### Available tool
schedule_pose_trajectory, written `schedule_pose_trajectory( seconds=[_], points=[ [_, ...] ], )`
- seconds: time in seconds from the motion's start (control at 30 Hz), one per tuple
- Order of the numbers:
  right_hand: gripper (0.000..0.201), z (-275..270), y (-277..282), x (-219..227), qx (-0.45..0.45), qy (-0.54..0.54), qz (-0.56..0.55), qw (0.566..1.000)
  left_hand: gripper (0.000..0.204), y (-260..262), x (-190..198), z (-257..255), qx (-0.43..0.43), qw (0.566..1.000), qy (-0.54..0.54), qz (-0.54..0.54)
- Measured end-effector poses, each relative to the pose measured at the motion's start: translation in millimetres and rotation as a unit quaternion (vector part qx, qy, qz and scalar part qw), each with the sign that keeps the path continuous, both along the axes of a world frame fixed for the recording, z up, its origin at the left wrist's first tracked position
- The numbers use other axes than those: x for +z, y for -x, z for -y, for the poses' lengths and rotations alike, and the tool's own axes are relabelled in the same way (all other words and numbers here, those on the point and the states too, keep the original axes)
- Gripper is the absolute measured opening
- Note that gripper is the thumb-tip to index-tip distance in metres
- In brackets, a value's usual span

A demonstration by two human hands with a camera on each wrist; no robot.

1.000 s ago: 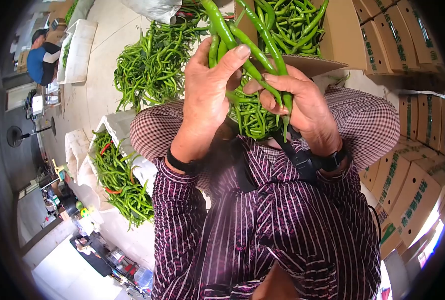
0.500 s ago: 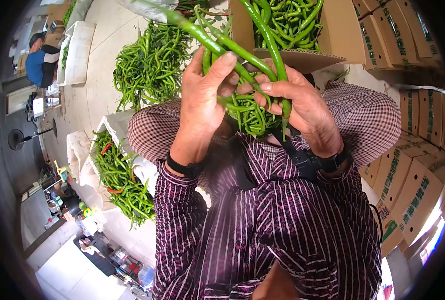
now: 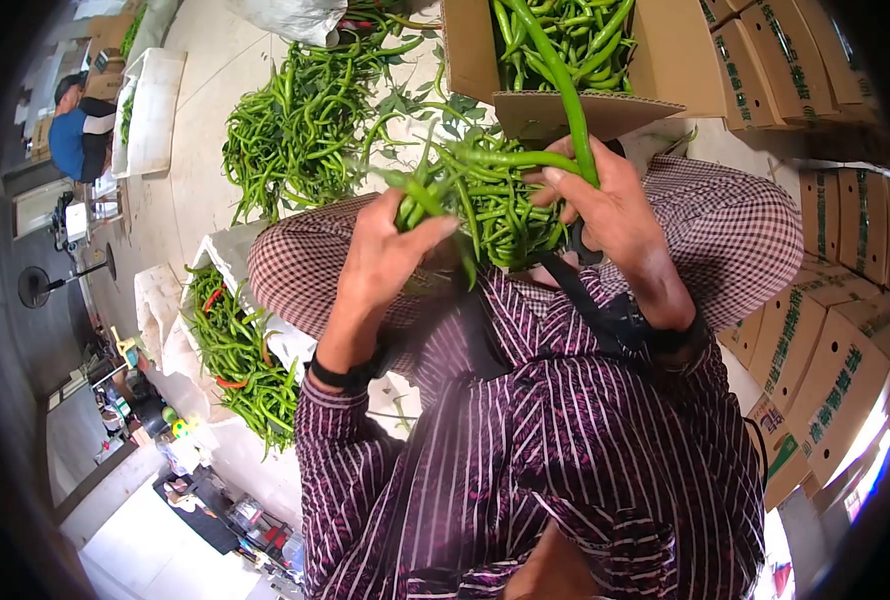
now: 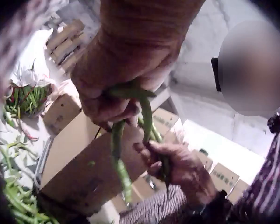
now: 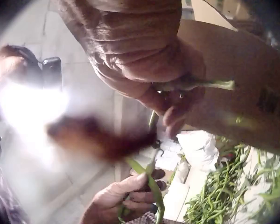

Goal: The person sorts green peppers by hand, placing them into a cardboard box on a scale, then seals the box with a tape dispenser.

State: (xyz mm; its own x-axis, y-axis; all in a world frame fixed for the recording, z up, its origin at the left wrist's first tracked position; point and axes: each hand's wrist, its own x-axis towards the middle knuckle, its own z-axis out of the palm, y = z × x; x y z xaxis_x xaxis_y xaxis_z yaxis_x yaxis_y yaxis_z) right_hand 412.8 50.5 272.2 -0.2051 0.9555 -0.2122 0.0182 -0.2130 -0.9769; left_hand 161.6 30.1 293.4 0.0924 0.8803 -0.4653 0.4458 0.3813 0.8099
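The left hand (image 3: 390,255) grips a small bunch of green peppers (image 3: 485,195) over the lap; the right hand (image 3: 605,205) pinches one long pepper (image 3: 565,90) that rises toward 12 o'clock, where an open box (image 3: 665,60) holds more. A loose pile (image 3: 295,130) lies on the floor at 10 o'clock. To bundle well, it seems wise to line up the stem ends and keep the left grip firm but not crushing.

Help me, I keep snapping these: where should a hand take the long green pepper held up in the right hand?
Probably low on the long green pepper, near its thicker stem end, where the right hand pinches it. It stands nearly upright over the cardboard box, the thin tip free, so come from the side.
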Motion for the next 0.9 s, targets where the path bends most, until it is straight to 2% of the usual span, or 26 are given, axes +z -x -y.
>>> schedule_pose_trajectory(
  seconds=[0.03,0.07,0.1,0.13,0.17,0.2,0.27,0.3,0.33,0.37,0.4,0.43,0.47,0.53,0.57,0.6,0.67,0.7,0.73,0.8,0.83,0.87,0.9],
  points=[
    [0.024,3,-3,11,0.013,0.046,-0.035,0.998,0.041,3,4,6,-0.033,0.995,-0.061,-0.071],
    [0.022,6,-5,17,0.026,0.092,-0.071,0.993,0.041,7,4,11,-0.033,0.995,-0.061,-0.071],
    [0.022,7,-6,17,0.026,0.091,-0.071,0.993,0.042,13,3,14,-0.059,0.984,-0.143,-0.087],
    [0.021,8,-8,16,0.028,0.129,-0.149,0.98,0.045,18,5,16,-0.084,0.965,-0.225,-0.104],
    [0.021,8,-8,15,0.031,0.167,-0.226,0.959,0.041,25,14,21,-0.076,0.985,-0.128,-0.087],
    [0.021,9,-7,13,0.031,0.164,-0.226,0.96,0.041,22,22,23,-0.076,0.985,-0.131,-0.088],
    [0.02,9,-2,6,-0.014,0.141,-0.302,0.943,0.038,14,33,22,0.107,0.991,-0.067,-0.044],
    [0.023,8,1,5,-0.035,0.132,-0.285,0.949,0.039,12,29,21,0.146,0.987,-0.058,0.026],
    [0.023,7,6,5,-0.037,0.125,-0.284,0.95,0.039,6,26,20,0.143,0.987,-0.063,0.029],
    [0.024,7,13,6,-0.037,0.022,-0.125,0.991,0.043,-4,22,17,0.192,0.97,-0.056,0.136],
    [0.026,9,21,8,-0.037,-0.079,0.04,0.995,0.046,-17,19,15,0.238,0.939,-0.044,0.243],
    [0.027,12,31,12,-0.013,-0.116,0.11,0.987,0.052,-37,28,7,0.284,0.918,-0.016,0.278],
    [0.029,15,42,16,0.009,-0.151,0.179,0.972,0.052,-51,24,-2,0.245,0.887,-0.035,0.39],
    [0.03,22,56,18,0.042,-0.229,0.193,0.953,0.047,-73,30,-15,0.224,0.904,-0.076,0.356],
    [0.041,20,55,13,0.045,-0.297,0.212,0.93,0.043,-78,34,-23,0.219,0.914,-0.072,0.334],
    [0.041,17,49,22,0.042,-0.299,0.214,0.929,0.043,-80,38,-31,0.216,0.914,-0.075,0.336],
    [0.053,13,31,49,0.038,-0.293,0.242,0.924,0.039,-78,46,-48,0.207,0.891,-0.069,0.399],
    [0.065,12,24,52,-0.002,-0.32,0.231,0.919,0.039,-74,53,-63,0.173,0.896,-0.075,0.402],
    [0.064,14,17,61,-0.056,-0.325,0.199,0.923,0.039,-77,69,-75,0.187,0.903,-0.093,0.375],
    [0.06,17,3,67,-0.087,-0.295,0.116,0.944,0.041,-73,80,-108,0.126,0.901,-0.128,0.395],
    [0.037,16,-5,59,-0.082,-0.301,0.099,0.945,0.041,-77,79,-124,0.127,0.9,-0.128,0.397],
    [0.028,19,-6,60,-0.071,-0.184,0.061,0.978,0.041,-81,76,-141,0.085,0.903,-0.114,0.405],
    [0.025,17,-4,56,-0.067,-0.099,0.044,0.992,0.042,-85,73,-158,0.043,0.905,-0.099,0.412]
  ],
)
